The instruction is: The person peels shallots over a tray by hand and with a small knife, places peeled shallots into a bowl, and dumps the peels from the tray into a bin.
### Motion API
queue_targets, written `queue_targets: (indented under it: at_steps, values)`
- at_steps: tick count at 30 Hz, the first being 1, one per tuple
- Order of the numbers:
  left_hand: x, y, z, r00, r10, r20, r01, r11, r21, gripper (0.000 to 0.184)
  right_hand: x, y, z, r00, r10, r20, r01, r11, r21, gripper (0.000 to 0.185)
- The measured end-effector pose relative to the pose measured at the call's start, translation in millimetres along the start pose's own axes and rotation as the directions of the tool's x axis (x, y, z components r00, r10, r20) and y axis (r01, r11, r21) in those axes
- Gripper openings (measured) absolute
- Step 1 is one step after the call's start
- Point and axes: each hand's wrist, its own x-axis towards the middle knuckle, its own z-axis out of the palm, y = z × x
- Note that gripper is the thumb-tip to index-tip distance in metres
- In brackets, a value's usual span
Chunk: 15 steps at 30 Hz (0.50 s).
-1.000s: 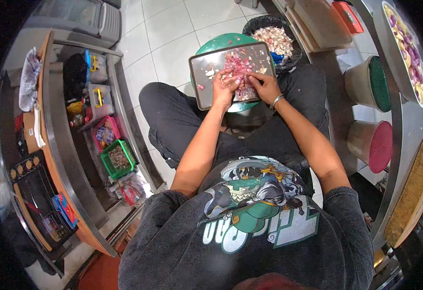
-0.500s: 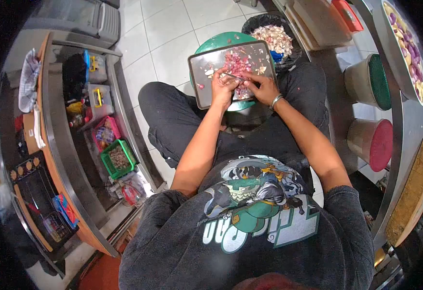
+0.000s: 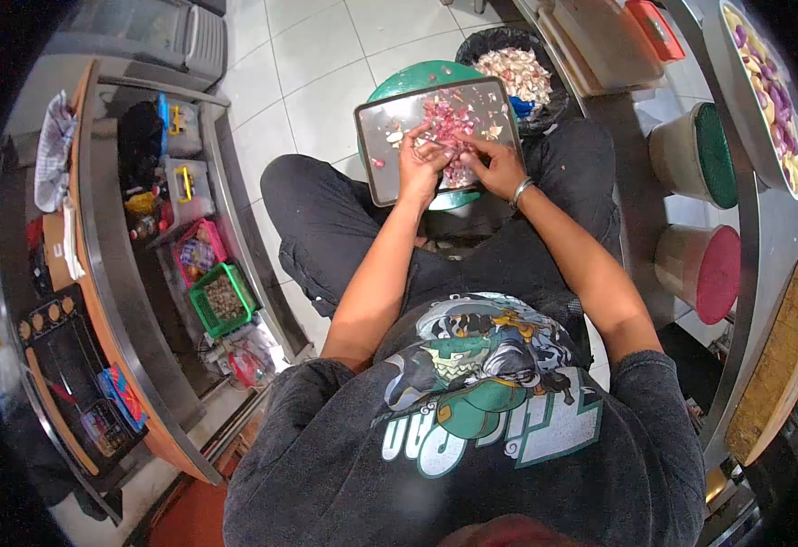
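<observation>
A dark rectangular tray (image 3: 376, 126) rests tilted on a green round stool (image 3: 417, 75). Reddish-pink bulb pieces and skins (image 3: 449, 117) are heaped at its middle, with pale bits around them. Over the tray's near part, my left hand (image 3: 423, 166) has its fingers bent around something small, perhaps a knife, too unclear to name. My right hand (image 3: 495, 166), with a bracelet at the wrist, meets it from the right. Its fingers are pinched together, and what they hold is too small to make out.
Behind the tray at right stands a black-lined bin (image 3: 519, 73) of pale peelings. A long tray of purple and yellow bulbs (image 3: 768, 96) lies on the right counter, above lidded buckets (image 3: 698, 273). Shelves at left hold a green basket (image 3: 222, 299).
Since one second ago my fingers have shifted slightly, and the right hand's grip has changed. A thin dark object showed between the hands half a second ago and is less distinct now.
</observation>
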Motion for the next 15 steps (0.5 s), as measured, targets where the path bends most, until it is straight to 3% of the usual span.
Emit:
queue_targets:
  at_steps: [5, 15]
  values:
    - [-2, 2, 2, 1.000, 0.003, 0.021, -0.002, 0.999, -0.034, 0.063, -1, 1, -1, 0.998, -0.049, 0.030, 0.050, 0.999, -0.011, 0.034]
    - [1, -8, -4, 1.000, 0.021, 0.007, -0.021, 0.999, 0.043, 0.066, 0, -2, -5, 1.000, 0.010, 0.013, -0.009, 0.993, -0.122, 0.028]
